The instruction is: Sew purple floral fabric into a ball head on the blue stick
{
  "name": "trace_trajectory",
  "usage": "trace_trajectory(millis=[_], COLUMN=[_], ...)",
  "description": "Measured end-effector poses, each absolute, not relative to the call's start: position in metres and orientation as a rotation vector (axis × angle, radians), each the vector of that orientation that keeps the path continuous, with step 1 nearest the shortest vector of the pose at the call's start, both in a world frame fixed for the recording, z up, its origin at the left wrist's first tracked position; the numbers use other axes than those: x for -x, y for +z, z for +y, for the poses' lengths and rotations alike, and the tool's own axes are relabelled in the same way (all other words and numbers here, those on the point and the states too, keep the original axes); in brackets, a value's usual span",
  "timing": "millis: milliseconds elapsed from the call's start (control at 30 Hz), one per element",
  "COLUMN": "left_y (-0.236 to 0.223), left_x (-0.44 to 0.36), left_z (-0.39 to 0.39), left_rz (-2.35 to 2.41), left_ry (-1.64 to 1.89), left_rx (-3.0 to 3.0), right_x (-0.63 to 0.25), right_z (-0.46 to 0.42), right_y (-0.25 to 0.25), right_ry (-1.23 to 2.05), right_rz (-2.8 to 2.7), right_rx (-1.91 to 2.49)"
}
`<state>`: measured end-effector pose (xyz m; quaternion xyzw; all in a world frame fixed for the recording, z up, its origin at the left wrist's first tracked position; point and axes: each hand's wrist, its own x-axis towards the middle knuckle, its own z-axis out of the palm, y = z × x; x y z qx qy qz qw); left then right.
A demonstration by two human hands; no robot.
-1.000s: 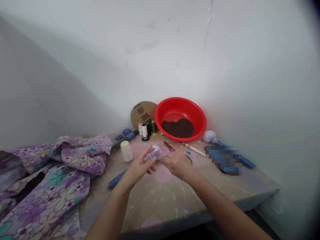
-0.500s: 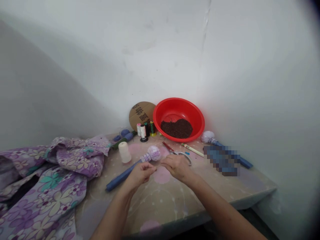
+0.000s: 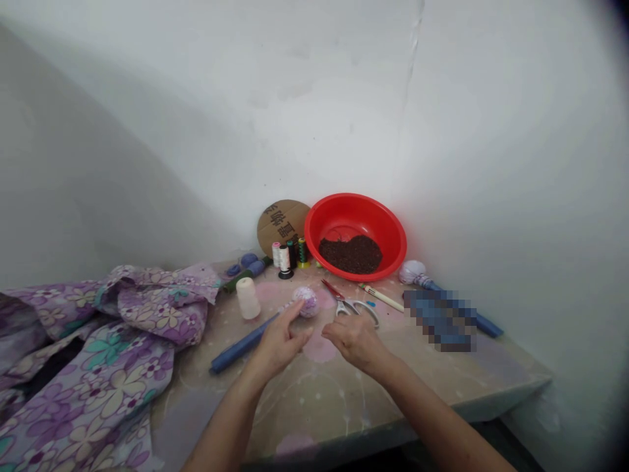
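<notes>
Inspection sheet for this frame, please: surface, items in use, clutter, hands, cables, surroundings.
Surface: speckled tabletop with pink circles.
Job's things: lilac-wrapped ball on a blue rod; steel scissors with red blades lie beside it.
Clutter: purple floral cloth, white thread cone, thread spools, red basin of dark granules.
Hands: left hand extends its index finger toward the ball; right hand sits just below the scissors, with nothing visibly held.
Cables: nothing seen.
Surroundings: white walls meeting in a corner.
</notes>
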<state>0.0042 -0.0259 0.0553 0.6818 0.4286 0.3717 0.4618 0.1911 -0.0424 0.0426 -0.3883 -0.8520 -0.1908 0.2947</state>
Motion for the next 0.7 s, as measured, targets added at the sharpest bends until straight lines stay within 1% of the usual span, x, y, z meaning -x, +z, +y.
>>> trace_trajectory(millis=[133,267,467,700], left_y=[0.059,0.051,0.044,0.047], left_x=[-0.011,-0.01,-0.006,-0.004], left_z=[-0.035,-0.035,-0.028,-0.03], left_rz=[0.886,0.845,0.894,0.933], left_ry=[0.749,0.726,0.73,0.796], left_rx=[-1.438,-1.302,-1.345,-1.403], right_x=[-0.18,-0.178,-0.18,-0.181], right_z=[-0.047,-0.046,-0.042,-0.042], right_y=[0.044,0.043,0.034,0.039], right_ry=[-0.517,-0.506,-0.525,-0.39], right_rz=[-2.292,-2.298,-2.284,-2.218], right_rx=[0.98,0.965,0.967,0.952])
